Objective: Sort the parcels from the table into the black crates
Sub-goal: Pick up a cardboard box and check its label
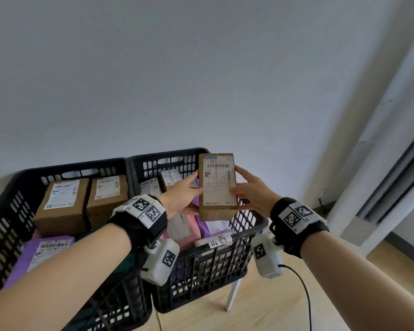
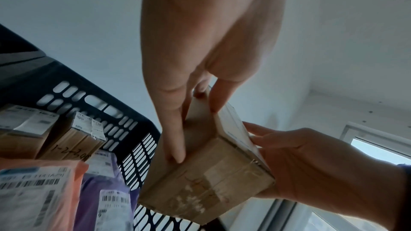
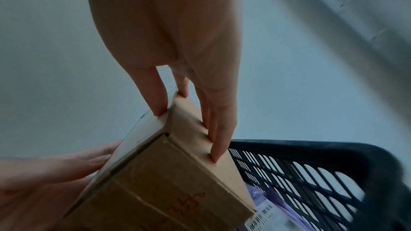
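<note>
Hovering over the right black crate (image 1: 246, 225), a labelled cardboard parcel (image 1: 217, 187) is pinched between left hand (image 1: 182, 195) and right hand (image 1: 253, 189).

We note a white wall (image 1: 153, 80) at twelve o'clock, a window frame (image 1: 392, 187) at three, and wooden flooring (image 1: 261, 306) with a black cable (image 1: 306, 299) at five.
</note>
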Tool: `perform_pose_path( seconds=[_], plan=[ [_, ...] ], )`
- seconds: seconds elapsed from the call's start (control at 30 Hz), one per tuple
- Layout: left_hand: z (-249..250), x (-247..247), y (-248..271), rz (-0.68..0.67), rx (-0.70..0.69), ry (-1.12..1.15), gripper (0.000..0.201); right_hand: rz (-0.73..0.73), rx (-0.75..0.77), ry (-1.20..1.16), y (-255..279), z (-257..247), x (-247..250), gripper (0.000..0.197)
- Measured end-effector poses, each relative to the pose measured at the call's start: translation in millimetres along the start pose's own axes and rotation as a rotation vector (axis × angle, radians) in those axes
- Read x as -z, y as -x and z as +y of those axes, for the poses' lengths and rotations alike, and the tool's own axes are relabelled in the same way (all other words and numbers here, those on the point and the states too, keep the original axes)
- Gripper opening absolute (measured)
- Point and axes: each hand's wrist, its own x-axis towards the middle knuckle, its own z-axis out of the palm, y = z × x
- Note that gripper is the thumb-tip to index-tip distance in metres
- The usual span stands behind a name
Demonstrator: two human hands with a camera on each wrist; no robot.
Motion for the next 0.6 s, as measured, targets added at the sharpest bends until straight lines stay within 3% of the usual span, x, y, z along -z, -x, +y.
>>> perform_pose_path(
  seconds=[0.13, 0.37, 0.6],
  plan=[
    [17.1, -4.0, -33.9, 0.088, 0.044, 0.083, 0.049, -0.096, 0.017, 0.042, -47.8, -14.8, 26.4, 0.067],
    [43.9, -6.3, -82.8, 0.221, 0.11, 0.026, 0.053, -0.239, 0.001, 0.05, -114.2, -28.0, 52.3, 0.069],
    [36.9, 7.7, -131.9, 0.287, 0.189, 0.018, 0.06, -0.243, 0.059, 0.04, -171.4, -19.3, 46.8, 0.069]
  ],
)
